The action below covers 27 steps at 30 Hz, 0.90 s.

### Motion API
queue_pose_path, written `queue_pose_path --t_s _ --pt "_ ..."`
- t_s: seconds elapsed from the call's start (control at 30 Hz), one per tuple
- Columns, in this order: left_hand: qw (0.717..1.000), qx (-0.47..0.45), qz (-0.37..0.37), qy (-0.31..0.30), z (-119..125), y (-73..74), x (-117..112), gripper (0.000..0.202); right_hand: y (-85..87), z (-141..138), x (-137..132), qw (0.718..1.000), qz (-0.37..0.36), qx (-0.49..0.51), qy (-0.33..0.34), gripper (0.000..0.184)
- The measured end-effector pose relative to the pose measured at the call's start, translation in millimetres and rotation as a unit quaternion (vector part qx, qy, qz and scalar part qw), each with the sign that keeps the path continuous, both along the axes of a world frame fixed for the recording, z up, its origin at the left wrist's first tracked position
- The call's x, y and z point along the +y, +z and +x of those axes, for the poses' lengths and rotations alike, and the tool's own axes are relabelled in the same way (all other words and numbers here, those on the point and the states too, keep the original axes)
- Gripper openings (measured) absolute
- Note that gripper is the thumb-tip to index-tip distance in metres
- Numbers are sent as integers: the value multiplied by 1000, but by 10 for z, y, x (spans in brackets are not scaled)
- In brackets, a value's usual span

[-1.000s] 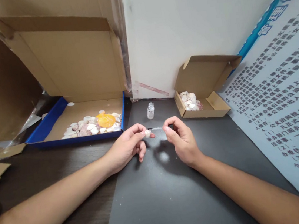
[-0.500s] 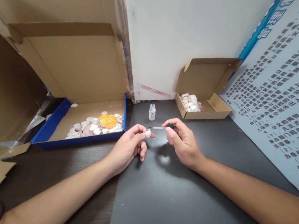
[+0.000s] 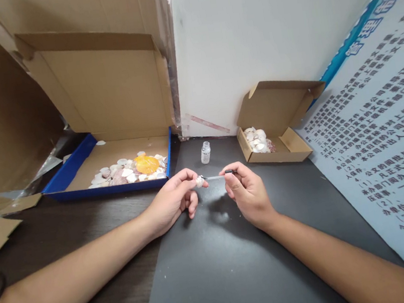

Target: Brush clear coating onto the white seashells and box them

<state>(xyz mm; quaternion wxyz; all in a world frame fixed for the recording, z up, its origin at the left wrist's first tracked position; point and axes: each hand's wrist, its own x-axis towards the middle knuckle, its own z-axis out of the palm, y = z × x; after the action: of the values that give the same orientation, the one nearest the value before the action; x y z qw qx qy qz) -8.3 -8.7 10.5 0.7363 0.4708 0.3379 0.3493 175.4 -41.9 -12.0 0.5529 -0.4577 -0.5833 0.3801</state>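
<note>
Between the thumb and fingertips of my left hand [image 3: 173, 199] is a small whitish seashell [image 3: 199, 181] with dark specks. My right hand [image 3: 246, 193] pinches the black cap [image 3: 229, 171] of a thin applicator brush [image 3: 214, 177], whose pale stem points left. Its dark tip meets the shell's right edge, as far as I can see. Behind the hands, a small clear glass bottle [image 3: 205, 153] with a pale label stands upright and uncapped on the dark grey mat [image 3: 201, 278].
At the left, a blue-edged cardboard box [image 3: 109, 189] holds many shells and an orange-yellow piece [image 3: 146, 164]. A smaller open cardboard box [image 3: 278, 155] with white shells [image 3: 256, 139] stands at the back right. A printed sheet [image 3: 386, 144] slopes along the right side.
My right hand has brought the brush slightly down, so its tip is now at the shell instead of just above it. My left hand holds the shell in nearly the same place.
</note>
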Motion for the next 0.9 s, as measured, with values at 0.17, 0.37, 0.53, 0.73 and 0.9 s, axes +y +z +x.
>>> queue_pose_path --t_s 0.17,0.37,0.53,0.73,0.9 --pt "1000 -7 5 -2 -6 -12 -4 20 16 -4 1 1000 0 -9 7 35" --pt "1000 -3 4 -19 -20 -20 -1 18 23 -7 3 1000 1 -20 5 33" --pt "1000 0 5 -23 -21 -22 -2 17 17 -12 -3 1000 4 -20 12 29" --pt "1000 -1 5 -18 -15 -18 1 18 -4 -6 -17 999 28 -18 23 26" --pt "1000 -9 6 -16 -12 -17 -5 19 -9 2 -27 999 34 -5 21 22"
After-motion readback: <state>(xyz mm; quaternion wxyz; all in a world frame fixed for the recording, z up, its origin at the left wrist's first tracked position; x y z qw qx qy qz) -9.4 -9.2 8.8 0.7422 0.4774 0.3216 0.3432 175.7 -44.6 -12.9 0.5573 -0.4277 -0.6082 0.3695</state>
